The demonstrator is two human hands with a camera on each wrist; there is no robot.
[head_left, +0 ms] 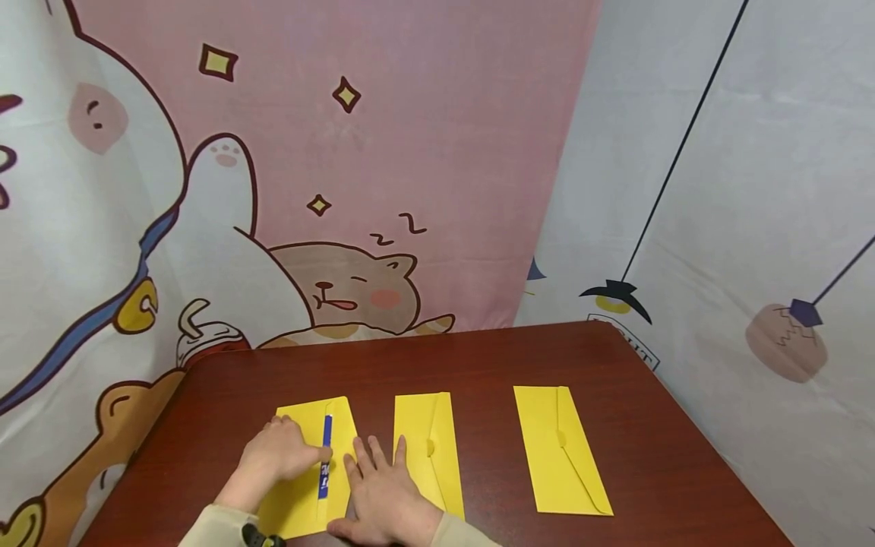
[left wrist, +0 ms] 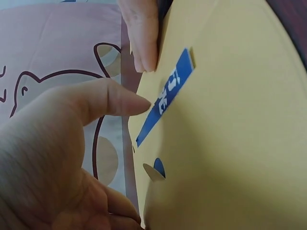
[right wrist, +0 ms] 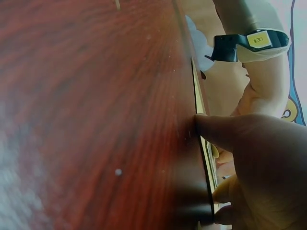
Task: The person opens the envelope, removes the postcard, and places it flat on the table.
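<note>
A yellow envelope (head_left: 301,494) lies at the left of the table. Down its flap line shows a narrow blue strip (head_left: 327,433) with white lettering. My left hand (head_left: 280,450) rests on this envelope, its thumb (left wrist: 129,102) reaching out to the strip and its fingers near the far left edge. In the left wrist view, a small rounded tab (left wrist: 152,172) stands up, with blue showing beside it. My right hand (head_left: 384,494) lies with fingers spread at the envelope's right edge. It overlaps the left side of a second yellow envelope (head_left: 444,441) in the head view.
A third yellow envelope (head_left: 557,448) lies farther right on the dark red-brown table (head_left: 656,441). Behind the table hangs a cartoon-printed cloth (head_left: 465,152). A dark band with a yellow label (right wrist: 259,39) sits on the left wrist.
</note>
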